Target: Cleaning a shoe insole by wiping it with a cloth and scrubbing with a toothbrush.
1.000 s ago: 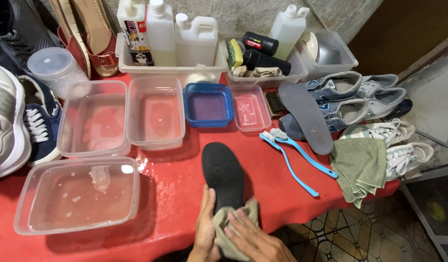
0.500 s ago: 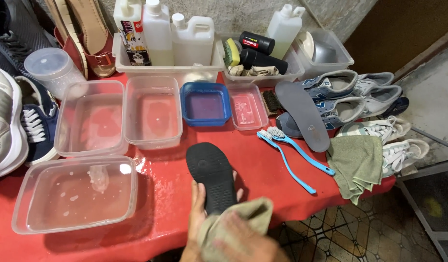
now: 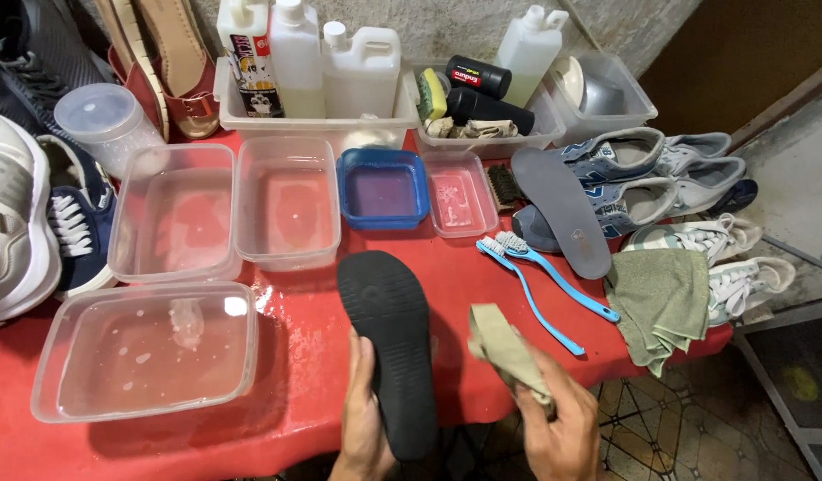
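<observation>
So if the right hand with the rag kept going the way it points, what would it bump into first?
The right hand points up and a bit left, rag leading. Probably the two blue toothbrushes lie first in that line, though the hand looks raised above the table, so depth is unclear.

White bottles [image 3: 295,58], one dark-labelled, fill a rear tray beside black red-labelled tubes [image 3: 479,77].

Bright, even overhead light, glare on the wet red tablecloth [image 3: 322,356], sharp focus, slight edge distortion.
</observation>
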